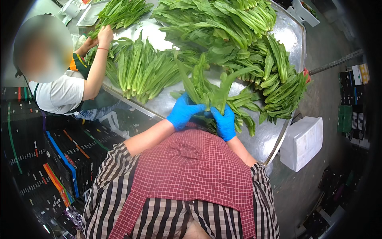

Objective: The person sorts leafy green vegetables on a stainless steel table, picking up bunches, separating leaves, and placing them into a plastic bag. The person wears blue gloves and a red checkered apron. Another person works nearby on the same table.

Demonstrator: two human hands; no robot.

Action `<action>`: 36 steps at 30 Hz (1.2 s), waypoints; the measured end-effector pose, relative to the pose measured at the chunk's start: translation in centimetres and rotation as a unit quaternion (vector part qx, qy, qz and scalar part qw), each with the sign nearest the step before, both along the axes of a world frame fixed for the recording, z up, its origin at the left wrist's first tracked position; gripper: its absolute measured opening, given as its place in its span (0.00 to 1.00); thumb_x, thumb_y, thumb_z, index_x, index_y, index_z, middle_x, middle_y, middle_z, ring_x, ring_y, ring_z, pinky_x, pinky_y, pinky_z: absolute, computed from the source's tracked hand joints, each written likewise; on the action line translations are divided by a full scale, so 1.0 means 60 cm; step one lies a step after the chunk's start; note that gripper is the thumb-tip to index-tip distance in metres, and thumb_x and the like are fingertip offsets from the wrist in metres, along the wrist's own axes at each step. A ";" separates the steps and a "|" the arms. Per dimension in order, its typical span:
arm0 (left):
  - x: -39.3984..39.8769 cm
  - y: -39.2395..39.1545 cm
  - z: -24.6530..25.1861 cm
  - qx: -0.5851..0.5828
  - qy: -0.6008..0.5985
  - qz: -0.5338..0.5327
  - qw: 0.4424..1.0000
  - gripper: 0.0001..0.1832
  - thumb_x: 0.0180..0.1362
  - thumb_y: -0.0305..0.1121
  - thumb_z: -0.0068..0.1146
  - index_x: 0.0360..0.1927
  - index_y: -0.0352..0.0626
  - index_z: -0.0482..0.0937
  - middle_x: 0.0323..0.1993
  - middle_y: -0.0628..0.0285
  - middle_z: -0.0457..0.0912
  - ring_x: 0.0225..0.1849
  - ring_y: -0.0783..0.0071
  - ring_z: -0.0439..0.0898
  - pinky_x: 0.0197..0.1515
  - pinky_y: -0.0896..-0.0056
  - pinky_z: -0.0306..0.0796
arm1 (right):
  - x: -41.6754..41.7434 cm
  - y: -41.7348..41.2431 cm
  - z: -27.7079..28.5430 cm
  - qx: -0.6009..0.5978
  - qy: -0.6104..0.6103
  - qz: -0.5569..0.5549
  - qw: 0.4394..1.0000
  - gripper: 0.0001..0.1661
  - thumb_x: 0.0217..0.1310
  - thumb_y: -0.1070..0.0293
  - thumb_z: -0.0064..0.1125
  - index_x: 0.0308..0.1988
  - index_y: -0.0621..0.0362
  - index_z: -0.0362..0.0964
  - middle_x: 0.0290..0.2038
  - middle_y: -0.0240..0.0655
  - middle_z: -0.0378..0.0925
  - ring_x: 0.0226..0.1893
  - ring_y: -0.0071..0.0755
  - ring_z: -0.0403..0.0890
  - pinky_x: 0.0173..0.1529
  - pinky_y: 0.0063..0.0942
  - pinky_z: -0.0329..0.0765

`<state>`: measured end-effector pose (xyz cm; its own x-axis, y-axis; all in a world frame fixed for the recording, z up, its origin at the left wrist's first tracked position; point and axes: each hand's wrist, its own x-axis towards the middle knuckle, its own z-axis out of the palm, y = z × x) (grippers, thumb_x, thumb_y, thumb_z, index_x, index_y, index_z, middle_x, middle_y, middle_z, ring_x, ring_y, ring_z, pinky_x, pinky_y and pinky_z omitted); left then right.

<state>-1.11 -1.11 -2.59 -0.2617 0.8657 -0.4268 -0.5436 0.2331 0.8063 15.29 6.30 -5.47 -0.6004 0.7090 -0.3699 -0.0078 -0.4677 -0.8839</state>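
My left hand point(183, 112), in a blue glove, grips one side of a small bunch of long green leafy stalks point(206, 89) at the table's near edge. My right hand point(223, 121), gloved the same way, pinches the stalk ends on the other side, its thumb close to the left thumb. The leaves stand up and spread away from me. A loose fan of leafy stalks point(143, 71) lies to the left, cut ends towards me. Beside my right hand are more loose leaves point(243, 103). A large heap of leafy greens point(215, 27) covers the far side.
The metal table point(262, 143) has a raised rim. At the left a co-worker in a white shirt point(59, 94) handles another pile of greens point(125, 12). A white foam box point(304, 143) stands right of the table, and black crates point(74, 161) are stacked at lower left.
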 end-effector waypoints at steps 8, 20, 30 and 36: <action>-0.015 -0.003 -0.018 -0.063 -0.073 0.095 0.991 0.21 0.55 0.25 0.61 0.53 0.40 0.72 0.46 0.62 0.79 0.46 0.72 0.79 0.46 0.70 0.74 | 0.023 0.016 -0.004 -0.029 0.018 -0.138 0.990 0.15 0.65 0.72 0.52 0.49 0.66 0.69 0.42 0.41 0.79 0.34 0.30 0.81 0.40 0.28 0.80; 0.014 0.021 0.040 0.013 0.040 -0.007 0.999 0.31 0.49 0.23 0.67 0.58 0.36 0.68 0.50 0.56 0.78 0.50 0.68 0.78 0.54 0.66 0.73 | 0.020 0.029 0.106 0.408 -0.178 0.107 0.889 0.31 0.49 0.63 0.71 0.51 0.60 0.70 0.44 0.43 0.76 0.37 0.36 0.79 0.41 0.30 0.77; 0.001 -0.002 0.030 -0.001 -0.008 -0.042 0.999 0.29 0.53 0.24 0.63 0.59 0.34 0.66 0.54 0.55 0.75 0.54 0.68 0.75 0.58 0.66 0.69 | 0.000 0.017 0.039 0.198 -0.070 0.050 0.976 0.22 0.54 0.74 0.66 0.49 0.62 0.71 0.40 0.34 0.79 0.36 0.24 0.79 0.43 0.24 0.76; 0.005 -0.001 0.019 0.023 -0.013 -0.016 1.000 0.27 0.54 0.25 0.63 0.58 0.34 0.68 0.51 0.55 0.77 0.51 0.69 0.77 0.54 0.67 0.71 | 0.000 0.012 0.030 0.124 -0.038 0.028 0.991 0.21 0.57 0.78 0.62 0.51 0.62 0.68 0.44 0.36 0.78 0.42 0.26 0.78 0.50 0.26 0.75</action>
<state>-0.80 -1.15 -1.46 -0.2226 0.8923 -0.3928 -0.5571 0.2142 0.8024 15.31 6.99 -3.69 -0.6181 0.7508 -0.2330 0.0820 -0.2331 -0.9690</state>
